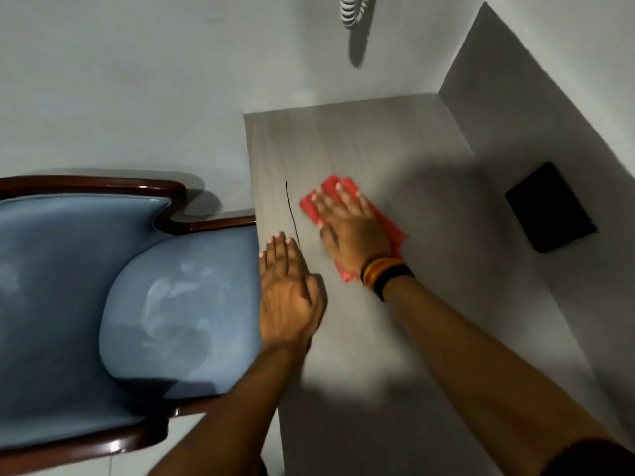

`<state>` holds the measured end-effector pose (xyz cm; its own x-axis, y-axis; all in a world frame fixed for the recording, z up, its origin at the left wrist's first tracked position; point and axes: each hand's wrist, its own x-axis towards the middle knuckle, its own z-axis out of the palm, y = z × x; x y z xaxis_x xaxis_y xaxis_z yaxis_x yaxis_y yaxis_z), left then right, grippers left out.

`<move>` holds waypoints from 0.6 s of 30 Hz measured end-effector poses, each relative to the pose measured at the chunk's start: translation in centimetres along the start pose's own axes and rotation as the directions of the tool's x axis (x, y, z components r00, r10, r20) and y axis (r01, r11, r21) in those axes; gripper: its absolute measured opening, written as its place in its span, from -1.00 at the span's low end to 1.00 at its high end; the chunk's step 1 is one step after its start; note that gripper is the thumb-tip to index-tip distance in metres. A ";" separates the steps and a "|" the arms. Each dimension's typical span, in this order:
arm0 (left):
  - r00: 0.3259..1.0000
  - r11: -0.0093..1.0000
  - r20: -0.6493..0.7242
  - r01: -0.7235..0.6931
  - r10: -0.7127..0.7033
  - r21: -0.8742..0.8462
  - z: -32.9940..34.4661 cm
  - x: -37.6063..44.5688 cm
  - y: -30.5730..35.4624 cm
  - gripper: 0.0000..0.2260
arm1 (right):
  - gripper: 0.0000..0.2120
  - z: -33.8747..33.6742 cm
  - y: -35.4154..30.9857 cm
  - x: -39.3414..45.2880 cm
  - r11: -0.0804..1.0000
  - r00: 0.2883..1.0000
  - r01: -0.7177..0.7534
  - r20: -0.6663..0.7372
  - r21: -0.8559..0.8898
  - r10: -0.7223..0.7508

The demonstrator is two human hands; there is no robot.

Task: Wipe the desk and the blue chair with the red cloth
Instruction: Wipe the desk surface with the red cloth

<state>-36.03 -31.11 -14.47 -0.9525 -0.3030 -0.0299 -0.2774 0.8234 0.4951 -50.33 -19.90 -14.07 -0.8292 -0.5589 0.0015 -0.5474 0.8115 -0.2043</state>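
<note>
The red cloth [395,231] lies flat on the light grey desk [395,338], near the desk's middle. My right hand [350,225] presses down on the cloth with fingers spread, covering most of it. My left hand [287,293] rests flat and empty on the desk's left edge, fingers together. A thin dark line [292,211] marks the desk between the two hands. The blue chair [137,304], upholstered with a dark wooden frame, stands directly left of the desk, its seat touching the desk edge.
A black square plate [549,207] sits on the wall to the right of the desk. A coiled white cord [350,10] hangs on the wall above. Walls close the desk in at the back and right.
</note>
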 end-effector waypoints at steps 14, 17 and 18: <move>0.999 0.986 -0.052 -0.002 -0.006 -0.167 -0.7 0.2 -2.9 -0.41 | -0.37 3.5 -13.9 -28.0 0.859 0.859 -0.512 0.024 0.007 0.512; 0.998 0.977 -0.066 -0.010 -0.004 -0.212 -0.7 0.4 -3.5 -0.42 | -0.38 2.8 -12.4 -17.8 0.912 0.912 -0.410 0.007 0.003 0.410; 0.998 0.979 -0.056 -0.026 0.015 -0.204 -0.8 0.5 -3.6 -0.42 | -0.38 2.3 -11.9 -14.3 0.929 0.929 -0.370 0.040 0.004 0.369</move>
<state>-35.42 -34.66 -15.59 -0.9482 -0.3167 0.0260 -0.2209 0.7156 0.6627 -31.74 -21.94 -13.92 -0.9675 -0.2261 -0.1128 -0.2017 0.9600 -0.1944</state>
